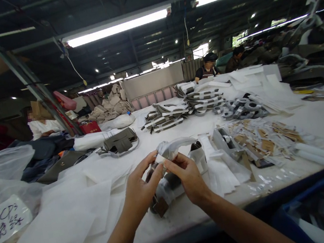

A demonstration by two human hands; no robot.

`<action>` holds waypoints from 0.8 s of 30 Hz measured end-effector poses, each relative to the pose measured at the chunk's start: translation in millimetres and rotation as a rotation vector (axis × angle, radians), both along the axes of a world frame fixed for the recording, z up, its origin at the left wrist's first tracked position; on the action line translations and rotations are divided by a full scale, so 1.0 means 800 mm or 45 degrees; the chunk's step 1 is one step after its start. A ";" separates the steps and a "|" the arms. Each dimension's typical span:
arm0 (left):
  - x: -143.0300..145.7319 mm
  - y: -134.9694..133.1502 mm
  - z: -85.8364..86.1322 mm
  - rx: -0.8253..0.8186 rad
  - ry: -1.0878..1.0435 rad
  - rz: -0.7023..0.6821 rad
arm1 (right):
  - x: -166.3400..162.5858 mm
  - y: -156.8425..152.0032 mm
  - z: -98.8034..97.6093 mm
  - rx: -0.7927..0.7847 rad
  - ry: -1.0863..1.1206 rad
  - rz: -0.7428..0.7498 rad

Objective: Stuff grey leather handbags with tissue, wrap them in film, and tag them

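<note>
Both my hands meet above the near edge of a white table (192, 209). My left hand (143, 188) and my right hand (187, 176) pinch a piece of white tissue paper (172, 148) that wraps around a dark strap (167, 191). The strap's brown end tab (161, 207) rests on the table below my hands. Fingers of both hands are closed on the paper.
Sheets of white wrapping paper (71, 206) lie at the left, a heap of small brown tags (261, 141) at the right. Stacks of wrapped straps (167, 118) and a grey bag (121, 141) sit further back. Other people sit at the far side and left.
</note>
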State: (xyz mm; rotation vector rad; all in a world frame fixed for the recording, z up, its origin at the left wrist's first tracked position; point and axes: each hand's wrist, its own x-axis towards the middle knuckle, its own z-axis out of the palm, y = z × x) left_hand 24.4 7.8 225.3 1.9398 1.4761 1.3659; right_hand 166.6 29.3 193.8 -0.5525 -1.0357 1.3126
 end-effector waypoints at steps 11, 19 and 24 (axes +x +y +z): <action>-0.002 0.013 -0.007 -0.259 -0.438 -0.017 | 0.129 0.042 -0.034 0.409 -0.938 -0.620; 0.000 0.019 -0.011 -0.216 -0.461 0.022 | 0.325 0.116 -0.105 -0.285 -1.333 -1.018; -0.002 0.020 -0.013 -0.203 -0.439 0.026 | 0.329 0.119 -0.115 -0.456 -1.154 -0.906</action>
